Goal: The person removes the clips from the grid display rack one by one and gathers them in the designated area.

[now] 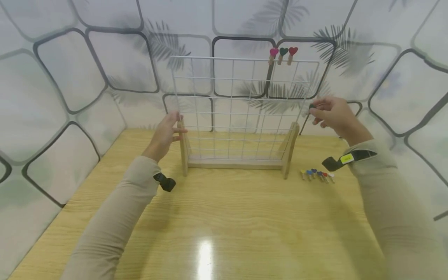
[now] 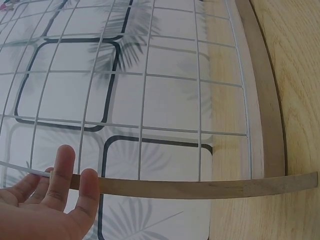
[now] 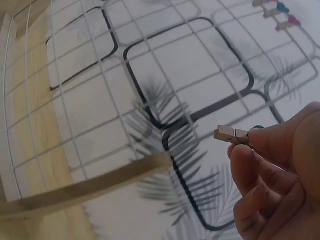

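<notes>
A white wire grid rack [image 1: 231, 97] stands upright in a wooden base. My left hand [image 1: 166, 134] holds its left side at the top of the wooden post [image 2: 200, 189], fingers on both sides of it. Off the rack's right edge, my right hand [image 1: 332, 116] pinches a small wooden clothespin [image 3: 231, 134] between thumb and fingers. Its dark green top [image 3: 258, 127] is mostly hidden by the thumb. On the rack's top wire, towards the right, sit clothespins with a pink heart [image 1: 274, 52], a green heart [image 1: 283, 51] and a red heart [image 1: 293, 51].
Several clothespins with yellow, blue, red and white tops [image 1: 316, 175] lie on the wooden table [image 1: 224, 210], right of the rack's right post [image 1: 291, 149]. A patterned backdrop [image 1: 87, 70] surrounds the table behind and at the sides.
</notes>
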`<state>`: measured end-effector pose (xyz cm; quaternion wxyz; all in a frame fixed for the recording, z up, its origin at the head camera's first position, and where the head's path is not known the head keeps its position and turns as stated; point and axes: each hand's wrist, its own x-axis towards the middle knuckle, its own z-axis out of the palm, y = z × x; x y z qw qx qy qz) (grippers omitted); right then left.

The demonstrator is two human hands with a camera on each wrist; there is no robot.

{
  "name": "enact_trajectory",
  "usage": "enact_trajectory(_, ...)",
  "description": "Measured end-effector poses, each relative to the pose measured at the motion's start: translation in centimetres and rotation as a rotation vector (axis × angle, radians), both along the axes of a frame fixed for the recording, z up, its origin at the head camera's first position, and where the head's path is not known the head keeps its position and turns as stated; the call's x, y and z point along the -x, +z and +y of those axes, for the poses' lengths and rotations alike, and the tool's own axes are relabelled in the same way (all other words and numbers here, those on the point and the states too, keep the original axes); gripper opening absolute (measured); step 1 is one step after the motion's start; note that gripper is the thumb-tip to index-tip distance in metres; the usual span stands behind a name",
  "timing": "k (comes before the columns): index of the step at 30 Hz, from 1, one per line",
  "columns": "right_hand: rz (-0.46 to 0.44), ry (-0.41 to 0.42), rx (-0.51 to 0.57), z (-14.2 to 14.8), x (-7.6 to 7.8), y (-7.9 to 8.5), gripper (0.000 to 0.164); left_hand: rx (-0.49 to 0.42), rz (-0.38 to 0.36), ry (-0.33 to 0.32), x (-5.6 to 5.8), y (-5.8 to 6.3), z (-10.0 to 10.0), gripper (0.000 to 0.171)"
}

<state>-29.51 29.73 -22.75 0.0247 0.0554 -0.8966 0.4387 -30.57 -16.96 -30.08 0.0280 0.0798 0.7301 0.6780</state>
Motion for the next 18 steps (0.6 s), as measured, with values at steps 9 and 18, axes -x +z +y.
enact_trajectory(9, -0.128, -0.038, 0.047, 5.7, 0.1, -6.3, 0.048, -0.003, -0.004, 0.017, 0.1, 0.1, -0.1, 0.056)
enact_trajectory(18, -0.26, -0.07, -0.064, 10.9, -2.3, -12.3, 0.055, 0.01, -0.002, 0.005, 0.0, 0.1, 0.2, 0.058)
